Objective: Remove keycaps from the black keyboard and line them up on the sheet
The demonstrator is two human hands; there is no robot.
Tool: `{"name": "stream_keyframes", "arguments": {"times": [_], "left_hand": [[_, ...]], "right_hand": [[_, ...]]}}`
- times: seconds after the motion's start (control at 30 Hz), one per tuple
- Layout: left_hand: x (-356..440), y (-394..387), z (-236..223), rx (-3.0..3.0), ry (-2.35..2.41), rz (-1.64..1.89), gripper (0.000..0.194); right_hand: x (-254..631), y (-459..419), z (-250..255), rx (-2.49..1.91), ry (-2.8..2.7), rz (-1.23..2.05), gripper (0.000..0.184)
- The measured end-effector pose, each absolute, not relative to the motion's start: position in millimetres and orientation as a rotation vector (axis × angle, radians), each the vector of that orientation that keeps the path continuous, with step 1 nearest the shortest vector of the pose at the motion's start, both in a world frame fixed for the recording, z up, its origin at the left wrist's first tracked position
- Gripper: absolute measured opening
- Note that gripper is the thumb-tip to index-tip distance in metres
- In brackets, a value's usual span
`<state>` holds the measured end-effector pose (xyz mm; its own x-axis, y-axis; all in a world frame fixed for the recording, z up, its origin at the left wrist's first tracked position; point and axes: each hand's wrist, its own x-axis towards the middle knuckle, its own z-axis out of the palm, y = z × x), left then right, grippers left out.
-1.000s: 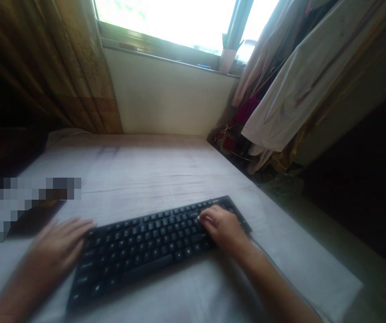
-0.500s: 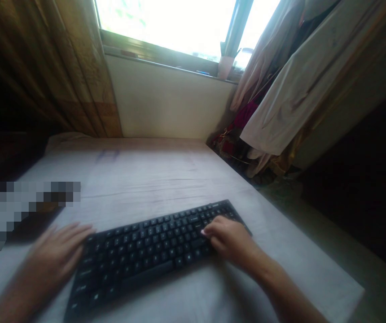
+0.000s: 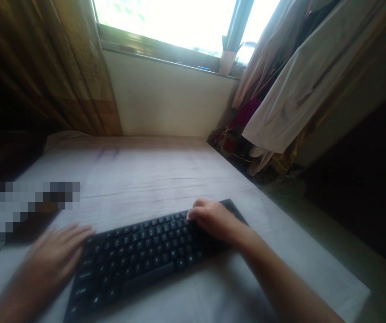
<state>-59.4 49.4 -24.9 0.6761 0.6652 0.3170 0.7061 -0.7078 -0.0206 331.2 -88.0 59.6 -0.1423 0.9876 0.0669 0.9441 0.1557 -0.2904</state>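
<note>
A black keyboard [image 3: 135, 260] lies slanted on a surface covered with a pale sheet [image 3: 139, 175]. My right hand [image 3: 213, 220] rests on the keyboard's upper right keys, fingers curled down and pressed onto them. My left hand [image 3: 53, 255] lies flat beside the keyboard's left end, fingers spread and touching its edge. It holds nothing.
A dark flat object [image 3: 31, 224], partly blurred out, lies left of my left hand. A wall and window sill [image 3: 166, 60] with a pink cup [image 3: 227, 62] stand behind. Curtains [image 3: 78, 67] hang at left, clothes [image 3: 297, 89] at right. The sheet's right edge drops to the floor [image 3: 341, 251].
My right hand has slid up and left over the keys, from the keyboard's right end toward its upper middle. My left hand has stayed in place.
</note>
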Motion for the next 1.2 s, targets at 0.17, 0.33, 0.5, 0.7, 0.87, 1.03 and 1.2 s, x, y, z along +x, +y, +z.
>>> {"name": "stream_keyframes", "arguments": {"times": [0.17, 0.33, 0.5, 0.7, 0.87, 1.03, 1.2], "left_hand": [[-62, 52, -30, -2.707, -1.059, -0.485, 0.045], [-63, 53, -34, -2.718, -1.107, -0.470, 0.044], [-62, 50, -29, -2.728, -1.122, -0.444, 0.045], [-65, 51, -31, -2.733, -1.108, -0.435, 0.046], [-75, 60, -49, -2.720, -1.095, -0.476, 0.044], [-82, 65, -61, -2.708, -1.077, -0.452, 0.042], [-81, 65, -61, -2.722, -1.135, -0.424, 0.043]], "right_hand": [[346, -94, 63, -2.000, -2.180, 0.244, 0.023], [355, -99, 69, -2.124, -2.122, 0.241, 0.023], [341, -87, 72, -1.969, -2.092, 0.238, 0.023], [322, -70, 67, -1.965, -2.147, 0.337, 0.026], [336, -75, 66, -2.043, -2.102, 0.348, 0.026], [355, -84, 65, -2.136, -2.026, 0.304, 0.025], [373, -93, 65, -2.201, -1.952, 0.266, 0.026]]}}
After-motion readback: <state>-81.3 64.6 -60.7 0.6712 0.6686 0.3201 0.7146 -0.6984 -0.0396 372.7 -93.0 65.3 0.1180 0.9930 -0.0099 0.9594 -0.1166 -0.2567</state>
